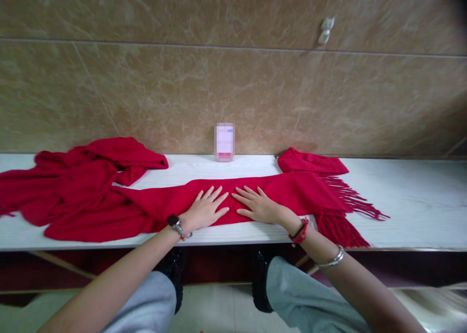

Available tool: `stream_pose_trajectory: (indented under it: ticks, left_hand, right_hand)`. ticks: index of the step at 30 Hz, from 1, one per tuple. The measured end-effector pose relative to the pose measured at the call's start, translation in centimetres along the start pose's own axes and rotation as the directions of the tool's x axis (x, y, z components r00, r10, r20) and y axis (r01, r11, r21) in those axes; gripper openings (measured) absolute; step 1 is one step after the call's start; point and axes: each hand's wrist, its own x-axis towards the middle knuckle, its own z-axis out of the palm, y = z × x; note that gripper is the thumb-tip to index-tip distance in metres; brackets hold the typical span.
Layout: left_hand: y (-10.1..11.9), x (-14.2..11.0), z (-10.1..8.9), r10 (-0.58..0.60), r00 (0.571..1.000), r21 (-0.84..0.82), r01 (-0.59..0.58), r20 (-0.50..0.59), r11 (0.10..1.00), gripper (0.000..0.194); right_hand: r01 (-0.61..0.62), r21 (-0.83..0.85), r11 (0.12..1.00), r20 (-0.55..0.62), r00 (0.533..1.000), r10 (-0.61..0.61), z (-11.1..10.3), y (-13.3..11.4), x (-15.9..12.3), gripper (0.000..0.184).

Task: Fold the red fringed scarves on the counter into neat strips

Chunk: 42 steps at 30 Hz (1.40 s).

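A long red scarf [292, 192] stretches across the white bench, bunched in loose folds at the left and ending in fringe at the right. Its middle part lies fairly flat in a strip. My left hand [204, 209] rests palm down on this strip, fingers spread, with a ring on one finger. Just to its right, my right hand [260, 206] also lies flat on the cloth with fingers apart. Neither hand grips the fabric. Another folded red portion [310, 163] sits behind the fringed end; whether it belongs to the same scarf I cannot tell.
The narrow white bench [419, 197] runs along a brown marbled wall [164, 90]. A phone-like device [224, 142], blurred, stands upright against the wall. A small white figure [326, 30] is fixed higher on the wall. My legs and dark shoes are below the bench edge.
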Motion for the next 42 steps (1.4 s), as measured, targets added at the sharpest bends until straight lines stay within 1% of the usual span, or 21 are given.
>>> stream_pose_trajectory:
  ticks: [3, 6, 8, 9, 11, 13, 15, 16, 18, 21, 25, 28, 30, 31, 32, 33, 35, 36, 38, 40, 42]
  left_hand:
    - [-0.8, 0.4, 1.0, -0.008, 1.0, -0.027, 0.008, 0.018, 1.0, 0.057]
    - [-1.2, 0.4, 1.4, -0.007, 1.0, -0.035, 0.007, -0.011, 0.999, 0.056]
    - [-1.2, 0.4, 1.3, -0.009, 1.0, -0.039, 0.009, -0.015, 0.999, 0.058]
    - [-1.1, 0.4, 1.3, -0.02, 1.0, -0.039, 0.019, -0.022, 0.999, 0.061]
    - [-1.0, 0.4, 1.3, -0.052, 0.998, -0.037, 0.051, -0.042, 0.998, 0.065]
    - [-0.9, 0.3, 1.4, -0.078, 0.995, -0.027, 0.076, -0.055, 0.997, 0.068]
    - [-1.0, 0.3, 1.4, -0.084, 0.995, -0.008, 0.084, -0.044, 0.996, 0.069]
    - [-1.0, 0.3, 1.4, -0.085, 0.996, 0.004, 0.086, -0.033, 0.996, 0.069]
    - [-1.1, 0.3, 1.4, -0.084, 0.996, 0.016, 0.084, -0.024, 0.996, 0.069]
    - [-1.2, 0.4, 1.5, -0.076, 0.997, -0.006, 0.076, -0.032, 0.997, 0.07]
    - [-1.5, 0.4, 1.8, -0.064, 0.997, -0.021, 0.063, -0.033, 0.998, 0.07]
    - [-1.7, 0.4, 1.5, -0.072, 0.997, -0.027, 0.072, 0.002, 0.997, 0.07]
    - [-1.5, 0.9, 0.8, -0.086, 0.994, -0.044, 0.089, 0.067, 0.995, 0.07]
    - [-1.2, 1.4, 0.4, -0.094, 0.992, -0.051, 0.098, 0.083, 0.994, 0.07]
    - [-0.8, 2.1, 0.0, -0.094, 0.993, -0.056, 0.098, 0.071, 0.994, 0.069]
    - [-0.2, 2.9, -0.3, -0.087, 0.996, -0.058, 0.088, 0.03, 0.994, 0.066]
    - [1.1, 4.8, -0.6, -0.052, 0.994, -0.054, 0.047, -0.093, 0.997, 0.06]
    - [1.8, 5.8, -0.5, -0.03, 0.99, -0.052, 0.023, -0.139, 0.998, 0.058]
    - [2.6, 7.5, 0.3, -0.004, 0.989, -0.057, -0.005, -0.149, 0.998, 0.057]
    - [2.7, 8.6, 1.2, 0.011, 0.993, -0.063, -0.019, -0.119, 0.998, 0.056]
    - [2.4, 9.0, 2.0, 0.028, 0.994, -0.063, -0.035, -0.107, 0.997, 0.056]
  right_hand:
    - [-0.017, -0.051, 0.999, 0.05, 0.999, 0.02, -0.2, 1.5, -0.7, 0.054]
    - [-0.171, -0.063, 0.983, 0.077, 0.981, 0.176, -1.2, 2.7, -1.3, 0.053]
    - [-0.234, -0.03, 0.972, 0.042, 0.971, 0.235, -1.9, 2.4, -1.1, 0.057]
    - [-0.227, -0.001, 0.974, 0.018, 0.974, 0.227, -2.0, 1.8, -0.6, 0.058]
    - [-0.162, 0.064, 0.985, -0.015, 0.987, 0.163, -1.9, 0.0, 0.6, 0.06]
    - [-0.105, 0.104, 0.989, -0.009, 0.994, 0.107, -1.4, -1.8, 1.8, 0.06]
    - [-0.079, 0.091, 0.993, -0.011, 0.997, 0.08, -0.7, -2.7, 2.4, 0.058]
    - [-0.075, 0.067, 0.995, -0.017, 0.997, 0.076, -0.4, -2.7, 2.3, 0.056]
    - [-0.081, -0.001, 0.997, -0.021, 0.996, 0.081, -0.1, -1.5, 1.4, 0.051]
    - [-0.115, -0.126, 0.985, 0.015, 0.993, 0.118, 0.0, 2.2, -1.4, 0.043]
    - [-0.262, -0.244, 0.934, 0.036, 0.96, 0.279, -0.5, 8.2, -5.7, 0.039]
    - [-0.371, -0.241, 0.897, 0.023, 0.922, 0.388, -1.1, 11.1, -7.5, 0.037]
    - [-0.433, -0.189, 0.881, -0.025, 0.9, 0.436, -1.4, 11.6, -7.6, 0.04]
    - [-0.448, -0.156, 0.88, -0.057, 0.894, 0.445, -1.5, 11.4, -7.3, 0.043]
    - [-0.448, -0.126, 0.885, -0.086, 0.894, 0.44, -1.5, 10.9, -6.8, 0.047]
    - [-0.428, -0.102, 0.898, -0.106, 0.902, 0.418, -1.4, 10.2, -6.3, 0.05]
    - [-0.334, -0.083, 0.939, -0.111, 0.939, 0.324, -1.1, 8.8, -5.1, 0.054]
    - [-0.287, -0.087, 0.954, -0.103, 0.955, 0.278, -0.8, 8.3, -4.6, 0.054]
    - [-0.212, -0.136, 0.968, -0.078, 0.976, 0.203, -0.2, 7.9, -4.3, 0.05]
    - [-0.182, -0.213, 0.96, -0.056, 0.983, 0.174, 0.2, 8.8, -4.7, 0.043]
    - [-0.216, -0.269, 0.939, -0.047, 0.976, 0.211, 0.3, 10.6, -5.9, 0.039]
